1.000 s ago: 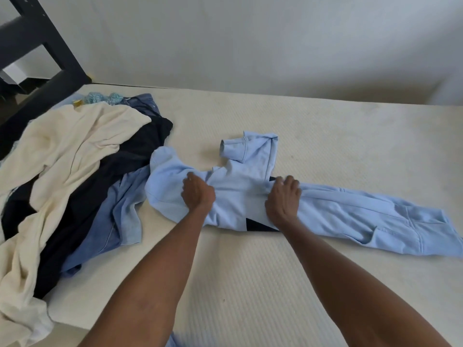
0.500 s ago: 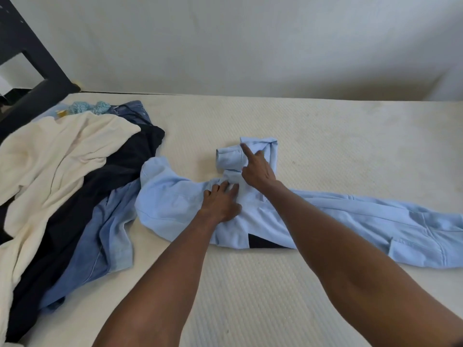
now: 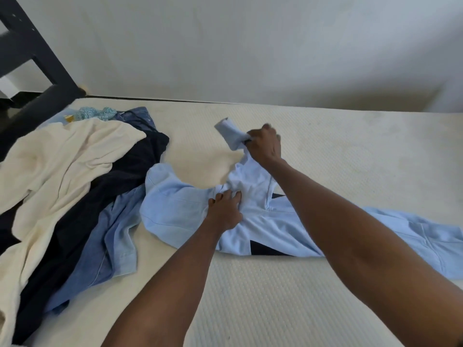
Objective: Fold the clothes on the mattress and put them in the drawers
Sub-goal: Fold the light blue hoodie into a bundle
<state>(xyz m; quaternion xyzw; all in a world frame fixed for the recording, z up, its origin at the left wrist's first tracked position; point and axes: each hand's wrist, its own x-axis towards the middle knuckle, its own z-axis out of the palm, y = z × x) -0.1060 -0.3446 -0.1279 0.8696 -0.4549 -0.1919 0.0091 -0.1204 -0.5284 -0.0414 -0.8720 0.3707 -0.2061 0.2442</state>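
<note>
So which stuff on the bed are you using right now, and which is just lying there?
In use:
- light blue garment, spread on the mattress
- right hand, gripping its sleeve
- left hand, pressing its middle flat

Just lying there, waiting to be folded:
- cream garment
- dark navy garment
- denim shirt
- teal fabric

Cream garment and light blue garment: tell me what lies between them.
Between the cream garment and the light blue garment, the head view shows a black garment and a blue denim garment, overlapping on the mattress.
</note>
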